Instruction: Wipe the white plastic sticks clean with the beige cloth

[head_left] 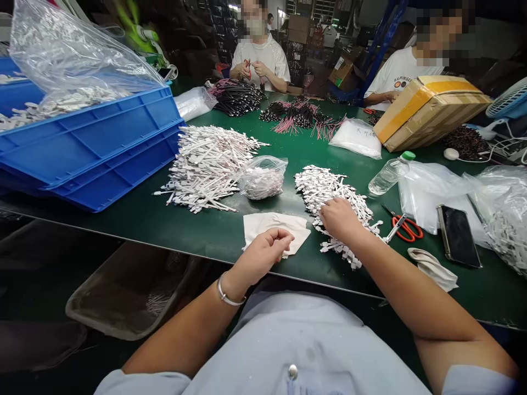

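Left of the green-capped bottle — white cables, a blue crate and, farther back, black wires, apparently streaked pink.

The room is rather dark. A wide table with a green top fills its middle. Behind it, a cardboard box stands among piled goods, and a blue post leans. At the back, a small patch of light shines brightly.
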Available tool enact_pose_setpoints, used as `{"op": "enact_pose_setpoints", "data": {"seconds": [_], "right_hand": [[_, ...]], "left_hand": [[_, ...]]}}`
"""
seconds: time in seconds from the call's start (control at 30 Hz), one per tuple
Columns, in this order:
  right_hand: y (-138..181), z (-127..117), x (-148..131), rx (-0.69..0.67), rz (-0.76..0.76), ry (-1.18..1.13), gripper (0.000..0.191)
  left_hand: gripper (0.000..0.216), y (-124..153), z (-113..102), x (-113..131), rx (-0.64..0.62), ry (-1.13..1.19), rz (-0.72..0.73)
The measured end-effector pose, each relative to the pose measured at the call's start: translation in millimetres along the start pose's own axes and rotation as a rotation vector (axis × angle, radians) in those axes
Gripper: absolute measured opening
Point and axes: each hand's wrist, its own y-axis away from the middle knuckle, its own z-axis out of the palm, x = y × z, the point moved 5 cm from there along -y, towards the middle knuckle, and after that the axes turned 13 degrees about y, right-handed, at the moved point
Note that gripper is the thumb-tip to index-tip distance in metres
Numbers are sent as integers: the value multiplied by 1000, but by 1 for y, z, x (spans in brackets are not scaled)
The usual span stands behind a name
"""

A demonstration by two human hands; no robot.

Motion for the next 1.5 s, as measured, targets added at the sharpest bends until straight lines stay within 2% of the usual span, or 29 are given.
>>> {"op": "enact_pose_setpoints", "data": {"seconds": [0.1,0.17,0.27,0.37,0.47,0.53,0.63,0.7,0.77,0.83,0.97,1.03,1.13,1.2,1.33,1.5], "right_hand": [[-1,0,-7,40,-3,55,8],[2,4,-2,67,53,-26,5],[9,17,14,109,168,-309,6],[15,29,31,221,290,-683,5],[20,35,47,392,386,-1011,14],[21,32,55,526,424,-1105,18],[21,14,53,704,399,-963,15],[19,-5,35,744,235,-831,11],[20,-25,8,729,15,-779,12],[26,-42,-19,713,-143,-761,15],[43,-64,-51,724,-306,-759,18],[47,-66,-50,737,-285,-810,14],[50,-58,-38,711,-134,-906,6],[51,-53,-32,648,-72,-951,11],[56,-49,-28,529,-43,-1003,19],[59,-47,-27,464,-2,-1077,24]], "left_hand": [[20,3,-18,16,81,-636,292],[22,3,-26,14,101,-914,365],[23,-2,-23,2,23,-1097,355],[25,-5,-12,-6,1,-1138,355],[25,-6,-3,-8,-19,-1105,361],[23,-5,-4,-6,-27,-1016,381],[21,-3,-14,1,80,-819,431],[22,-3,-21,4,159,-706,427],[27,-4,-24,5,161,-586,360],[35,-6,-21,3,104,-422,251],[38,-5,-7,5,-58,-99,68],[34,-3,-6,9,-56,-25,69],[30,1,-9,16,-5,0,130],[29,3,-11,16,-2,-11,144],[28,4,-14,16,30,-44,177],[28,4,-15,16,51,-94,208]]}}
